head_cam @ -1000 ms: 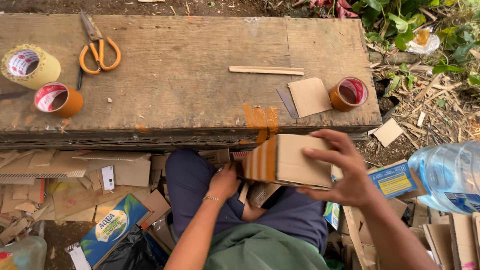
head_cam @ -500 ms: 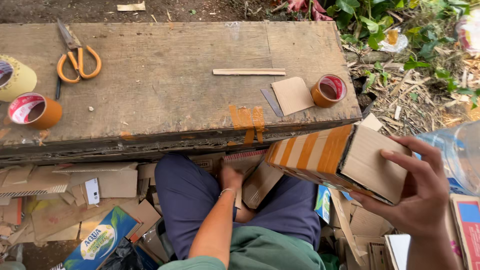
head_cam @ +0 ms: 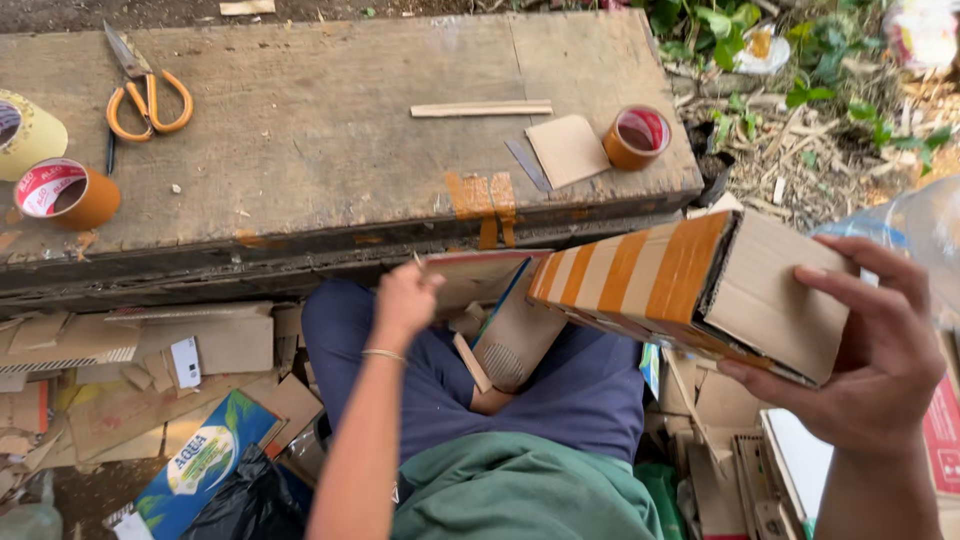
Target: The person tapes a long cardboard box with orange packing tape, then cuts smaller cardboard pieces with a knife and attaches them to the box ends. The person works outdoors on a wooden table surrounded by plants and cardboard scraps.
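Now I clasp the striped cardboard box (head_cam: 690, 290) with my right hand (head_cam: 870, 360), fingers wrapped on its right end; my left hand (head_cam: 405, 300) pinches a cardboard piece (head_cam: 470, 275) near the wooden bench (head_cam: 330, 170)

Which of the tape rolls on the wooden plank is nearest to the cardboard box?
The orange tape roll at the plank's right end, beside the cardboard square; the other rolls lie at the far left.

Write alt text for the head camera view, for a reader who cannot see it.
A seated person's right hand holds up a cardboard box banded with orange tape, while the left hand reaches into cardboard scraps on the lap. Ahead, a worn wooden bench holds orange scissors and tape rolls.
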